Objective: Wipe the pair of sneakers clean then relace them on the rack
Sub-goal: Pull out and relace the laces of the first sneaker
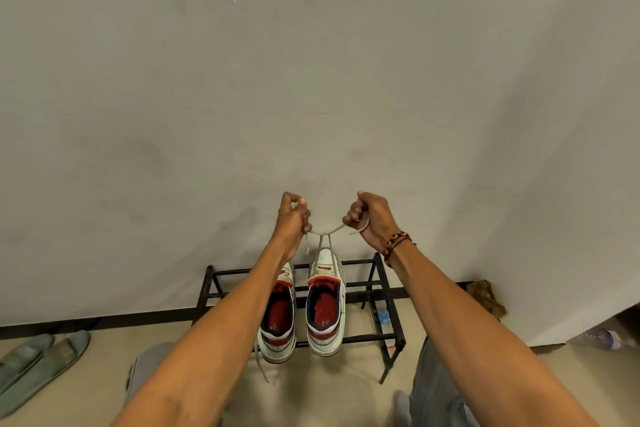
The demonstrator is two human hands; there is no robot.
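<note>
Against a bare grey wall (pixel 311 62), a low black metal shoe rack (pixel 375 291) carries a pair of white low-top sneakers with red linings: the right sneaker (pixel 326 308) sits with its heel toward the camera, and the left sneaker (pixel 278 322) stands just beside it, partly behind a forearm. The relacing step appears to be in hand. The left hand (pixel 292 215) and right hand (pixel 367 218) are raised above the right sneaker, each grip curled tight on an end of its pale flat lace (pixel 323 236), which is drawn up taut and crossed between them. The next move likely calls for even tension and a knot or bow. A loose lace (pixel 262 367) trails from the left sneaker toward the floor, suggesting that shoe is unfinished. Grey-green slippers (pixel 41 360) lie well apart at left; a brown rag (pixel 486 298) sits beyond the rack at right. Nothing blocks the hands.
</note>
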